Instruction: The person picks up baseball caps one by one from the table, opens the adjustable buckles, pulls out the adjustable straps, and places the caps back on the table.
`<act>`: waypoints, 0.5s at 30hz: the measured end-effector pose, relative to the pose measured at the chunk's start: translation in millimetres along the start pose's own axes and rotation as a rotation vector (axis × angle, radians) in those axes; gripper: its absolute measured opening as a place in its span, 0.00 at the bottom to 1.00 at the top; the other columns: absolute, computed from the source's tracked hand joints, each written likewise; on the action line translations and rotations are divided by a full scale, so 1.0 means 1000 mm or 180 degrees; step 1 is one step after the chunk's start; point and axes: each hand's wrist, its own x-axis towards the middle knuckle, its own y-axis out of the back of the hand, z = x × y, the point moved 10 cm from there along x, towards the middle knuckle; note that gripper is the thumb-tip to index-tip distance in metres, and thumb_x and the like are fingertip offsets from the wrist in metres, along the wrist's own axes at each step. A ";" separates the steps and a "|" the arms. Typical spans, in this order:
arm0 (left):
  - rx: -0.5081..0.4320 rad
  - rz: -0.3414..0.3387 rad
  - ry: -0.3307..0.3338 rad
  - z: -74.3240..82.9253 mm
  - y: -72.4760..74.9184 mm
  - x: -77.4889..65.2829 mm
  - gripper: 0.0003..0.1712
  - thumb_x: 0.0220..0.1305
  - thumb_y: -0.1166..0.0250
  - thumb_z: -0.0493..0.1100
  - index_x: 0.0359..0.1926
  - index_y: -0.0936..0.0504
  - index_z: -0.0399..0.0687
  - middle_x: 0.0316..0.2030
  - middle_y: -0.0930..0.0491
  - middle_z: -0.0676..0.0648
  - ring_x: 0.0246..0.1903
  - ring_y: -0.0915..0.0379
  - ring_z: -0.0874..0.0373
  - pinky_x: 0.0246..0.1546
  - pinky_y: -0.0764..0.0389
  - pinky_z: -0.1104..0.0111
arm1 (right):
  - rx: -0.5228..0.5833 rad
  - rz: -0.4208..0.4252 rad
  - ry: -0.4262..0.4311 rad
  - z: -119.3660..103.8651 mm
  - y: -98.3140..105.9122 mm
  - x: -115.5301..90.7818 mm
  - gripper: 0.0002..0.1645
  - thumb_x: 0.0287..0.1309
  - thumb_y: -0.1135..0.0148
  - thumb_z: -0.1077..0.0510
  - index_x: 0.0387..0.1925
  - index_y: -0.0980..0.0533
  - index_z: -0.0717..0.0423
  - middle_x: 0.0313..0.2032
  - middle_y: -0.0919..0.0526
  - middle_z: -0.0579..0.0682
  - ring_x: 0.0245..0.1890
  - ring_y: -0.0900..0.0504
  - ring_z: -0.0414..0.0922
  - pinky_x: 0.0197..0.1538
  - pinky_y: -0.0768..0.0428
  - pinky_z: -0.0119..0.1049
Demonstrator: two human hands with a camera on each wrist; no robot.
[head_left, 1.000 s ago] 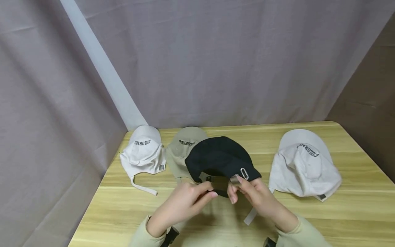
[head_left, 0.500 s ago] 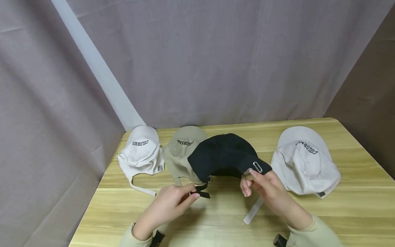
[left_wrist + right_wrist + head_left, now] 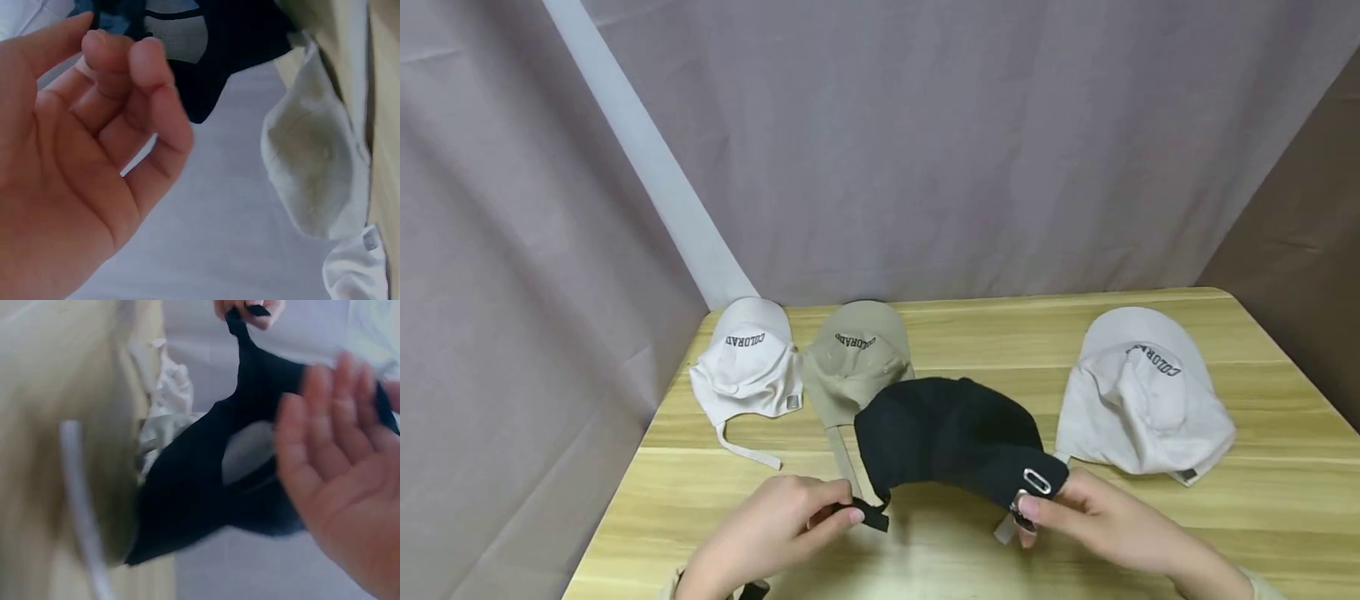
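A black cap point(image 3: 951, 429) hangs between my two hands above the table, its back opening toward me. My left hand point(image 3: 775, 525) pinches the cap's black strap point(image 3: 874, 518) between thumb and finger, and the strap's end sticks out past the thumb. With thumb and fingers, my right hand point(image 3: 1120, 525) grips the cap's right edge at a small shiny metal piece point(image 3: 1022, 510). Just above that thumb sits a silver oval ring point(image 3: 1037, 480) on the black fabric. In the right wrist view the cap point(image 3: 187, 481) is stretched out, and the hand is blurred.
A white cap point(image 3: 748, 362) and a khaki cap point(image 3: 857, 362) lie at the table's back left, the khaki one partly behind the black cap. Another white cap point(image 3: 1150, 408) lies at the right. A grey curtain point(image 3: 925, 150) closes off the table's point(image 3: 992, 333) back.
My hands have moved apart from near each other, the left one leftward with the strap. The black cap has come lower and toward me, uncovering more of the khaki cap.
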 end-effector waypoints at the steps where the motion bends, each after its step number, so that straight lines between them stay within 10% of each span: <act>1: 0.0015 -0.0075 -0.0010 0.001 -0.005 -0.001 0.16 0.75 0.42 0.53 0.27 0.32 0.61 0.18 0.44 0.66 0.19 0.47 0.76 0.22 0.44 0.85 | -0.0020 -0.0143 -0.0108 0.006 -0.005 -0.005 0.20 0.71 0.51 0.71 0.39 0.17 0.48 0.33 0.15 0.41 0.36 0.19 0.35 0.39 0.22 0.31; 8: -0.0176 -0.0860 0.0179 -0.002 -0.052 -0.014 0.17 0.76 0.46 0.58 0.27 0.28 0.63 0.16 0.43 0.67 0.18 0.42 0.77 0.22 0.39 0.83 | 0.0127 -0.0993 -0.0496 0.051 -0.047 -0.040 0.12 0.73 0.45 0.61 0.35 0.18 0.46 0.27 0.26 0.29 0.27 0.27 0.22 0.28 0.26 0.22; 15: -0.0065 -0.1110 0.0189 -0.007 -0.088 -0.023 0.15 0.74 0.45 0.59 0.31 0.22 0.64 0.17 0.38 0.70 0.20 0.38 0.77 0.24 0.36 0.84 | 0.0639 -0.1228 -0.0460 0.095 -0.063 -0.062 0.13 0.67 0.43 0.66 0.45 0.16 0.51 0.28 0.23 0.41 0.34 0.26 0.24 0.35 0.26 0.22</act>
